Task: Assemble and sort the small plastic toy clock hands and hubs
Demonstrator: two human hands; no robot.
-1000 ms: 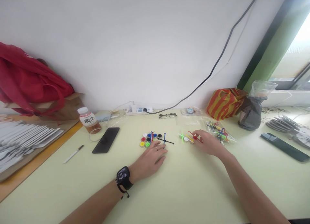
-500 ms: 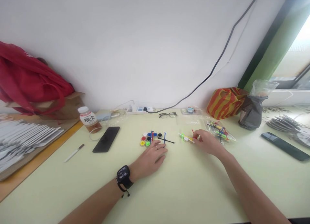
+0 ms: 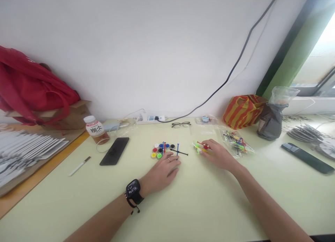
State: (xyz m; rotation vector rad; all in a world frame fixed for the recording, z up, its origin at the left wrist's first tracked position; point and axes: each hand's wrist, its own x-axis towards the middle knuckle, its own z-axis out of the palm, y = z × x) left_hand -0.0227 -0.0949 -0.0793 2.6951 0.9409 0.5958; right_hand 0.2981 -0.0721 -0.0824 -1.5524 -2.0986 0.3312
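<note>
My left hand [image 3: 164, 170] lies flat on the table, fingers stretched out and holding nothing. Its fingertips are beside several small round coloured pieces [image 3: 159, 155] and near a blue plastic stick [image 3: 178, 148] crossed by a black one [image 3: 184, 153]. In my right hand [image 3: 218, 154] the fingers are pinched on a red plastic piece [image 3: 202, 144] with a thin stem. That piece is over a small cluster of yellow and green sticks [image 3: 197, 149]; whether it touches them I cannot tell. The thumb tip is partly hidden.
A clear bag of coloured sticks [image 3: 237, 142] lies right of my right hand. Behind are glasses [image 3: 181, 124] and a power strip [image 3: 142, 120]. On the left are a black phone [image 3: 119, 148], a bottle [image 3: 95, 128] and a pen [image 3: 80, 166]; a dark phone-like slab [image 3: 307, 158] lies right.
My right hand has moved a little to the left, and the red piece is now over the yellow and green sticks, tilted flatter. The left hand has stayed in place.
</note>
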